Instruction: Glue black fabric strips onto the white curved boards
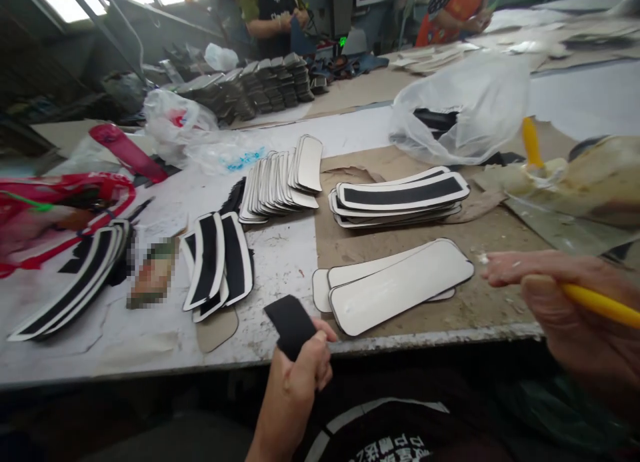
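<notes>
My left hand point(300, 375), low in the middle by the table's front edge, is closed on one end of a short black strip point(289, 321). On the right, my right hand point(565, 289) grips a yellow-handled tool point(600, 305); its working end cannot be made out. White residue marks that hand's fingertips. Between the hands lie several overlapping white curved pieces point(400, 285). Behind them sits a stack of white-edged pieces with black strips on top point(405, 193). More black-and-white pieces point(223, 259) lie left of my left hand.
A fanned row of white pieces point(283, 182) stands mid-table. Far left are curved black-and-white pieces point(80, 285) and a red bag point(120, 202). At right, another yellow handle point(532, 142) rises from a plastic-lined container point(590, 182). A clear bag point(480, 115) lies behind. Two people work across the table.
</notes>
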Demonstrator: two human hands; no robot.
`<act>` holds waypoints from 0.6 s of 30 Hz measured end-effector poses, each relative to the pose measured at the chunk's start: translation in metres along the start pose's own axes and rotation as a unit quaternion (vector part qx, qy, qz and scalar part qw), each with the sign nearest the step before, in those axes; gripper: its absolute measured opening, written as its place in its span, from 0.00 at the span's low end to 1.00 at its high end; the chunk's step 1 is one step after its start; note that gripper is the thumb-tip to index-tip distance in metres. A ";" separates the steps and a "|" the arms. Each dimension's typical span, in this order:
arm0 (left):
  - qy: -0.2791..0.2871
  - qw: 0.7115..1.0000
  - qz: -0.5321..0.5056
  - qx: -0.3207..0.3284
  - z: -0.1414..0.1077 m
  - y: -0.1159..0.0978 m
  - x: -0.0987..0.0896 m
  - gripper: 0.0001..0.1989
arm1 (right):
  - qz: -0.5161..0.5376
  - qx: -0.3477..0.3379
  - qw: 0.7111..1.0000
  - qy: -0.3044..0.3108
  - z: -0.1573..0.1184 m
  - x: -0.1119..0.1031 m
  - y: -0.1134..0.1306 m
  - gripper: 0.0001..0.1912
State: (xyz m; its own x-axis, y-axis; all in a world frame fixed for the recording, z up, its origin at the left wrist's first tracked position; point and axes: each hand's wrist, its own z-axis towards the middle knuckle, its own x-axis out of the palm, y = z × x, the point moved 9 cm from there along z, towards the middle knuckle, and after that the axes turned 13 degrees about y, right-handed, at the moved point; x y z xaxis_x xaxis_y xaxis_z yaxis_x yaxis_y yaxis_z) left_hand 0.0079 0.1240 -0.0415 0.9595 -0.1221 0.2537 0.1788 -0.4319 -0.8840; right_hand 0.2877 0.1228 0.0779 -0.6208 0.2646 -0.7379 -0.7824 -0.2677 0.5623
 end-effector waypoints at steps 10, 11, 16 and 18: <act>0.205 0.976 0.047 -0.054 -0.008 0.008 0.080 0.20 | 0.456 0.186 0.794 0.356 -0.012 0.147 0.040 0.16; 0.205 0.976 0.041 -0.054 -0.007 0.010 0.080 0.20 | 0.472 0.198 0.783 0.354 -0.015 0.149 0.039 0.17; 0.158 0.987 0.011 -0.039 -0.002 0.019 0.069 0.13 | 0.433 0.212 0.842 0.241 -0.012 0.123 0.019 0.16; 0.132 0.991 0.004 -0.022 0.000 0.021 0.068 0.15 | 0.424 0.223 0.856 0.195 -0.015 0.116 0.012 0.17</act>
State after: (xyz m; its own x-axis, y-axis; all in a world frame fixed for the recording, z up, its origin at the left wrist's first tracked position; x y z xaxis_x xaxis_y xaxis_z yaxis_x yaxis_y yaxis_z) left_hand 0.0772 0.1062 -0.0426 0.8696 -0.3523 0.3459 0.1565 -0.4677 -0.8699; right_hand 0.2069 0.1363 -0.0068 -0.9793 -0.2019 -0.0128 -0.0525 0.1929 0.9798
